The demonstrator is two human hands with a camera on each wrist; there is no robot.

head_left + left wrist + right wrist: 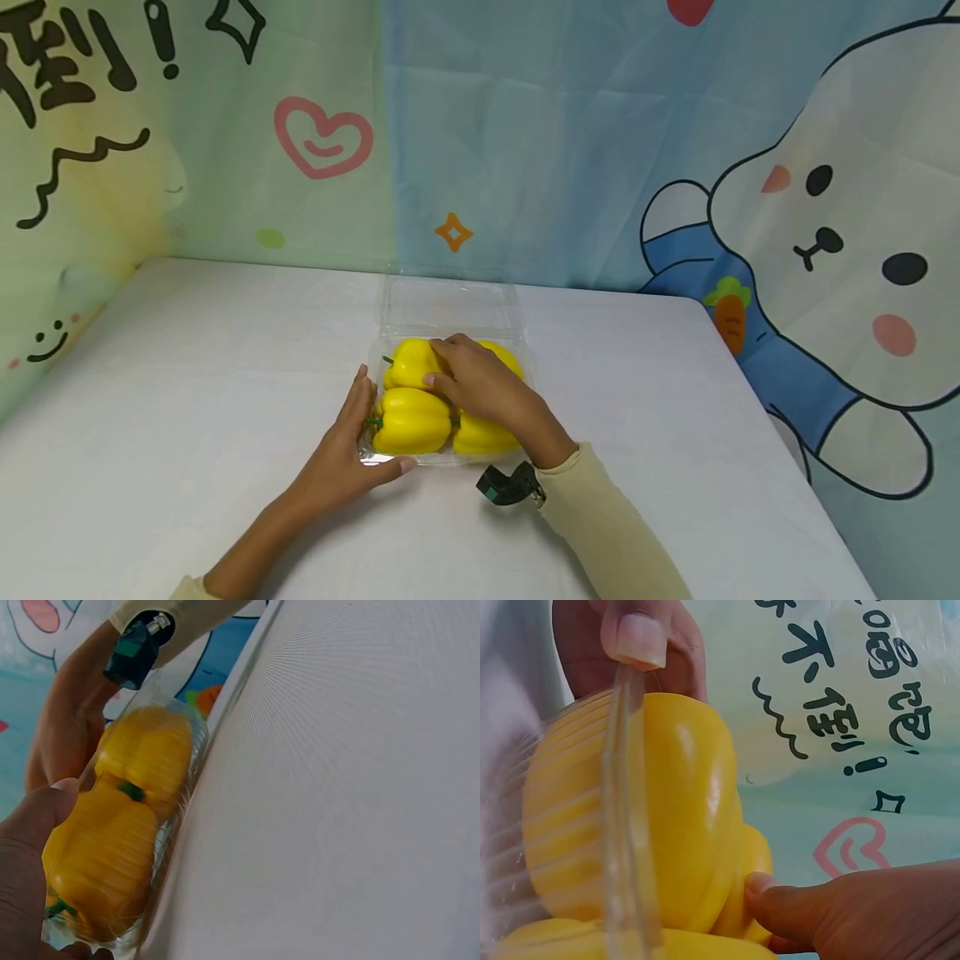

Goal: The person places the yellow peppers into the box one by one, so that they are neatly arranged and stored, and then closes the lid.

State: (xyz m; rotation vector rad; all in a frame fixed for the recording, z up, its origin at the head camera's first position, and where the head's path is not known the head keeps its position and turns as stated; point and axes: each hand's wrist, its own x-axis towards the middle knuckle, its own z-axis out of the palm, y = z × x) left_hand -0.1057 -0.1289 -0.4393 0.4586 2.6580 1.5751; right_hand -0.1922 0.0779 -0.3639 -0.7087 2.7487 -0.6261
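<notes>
A clear plastic clamshell container (619, 825) lies on the table, holding several yellow bell peppers with green stems. My left hand (341, 446) holds the container's near left corner, thumb on the front rim and fingers along the left wall. Over the back row, my right hand (483, 379) grips the back left pepper (409, 364), its thumb against the pepper's side. That hand partly covers the back right pepper (504, 357). In front sit the front left pepper (411, 421) and the front right pepper (480, 435). The right hand's far fingers are hidden.
Behind the peppers, the container's hinged lid (450, 307) lies folded back. The white tabletop (225, 375) extends on both sides, and a printed curtain (525, 150) hangs behind it. A black wrist camera (510, 485) hangs beside the right wrist, close to the container's front edge.
</notes>
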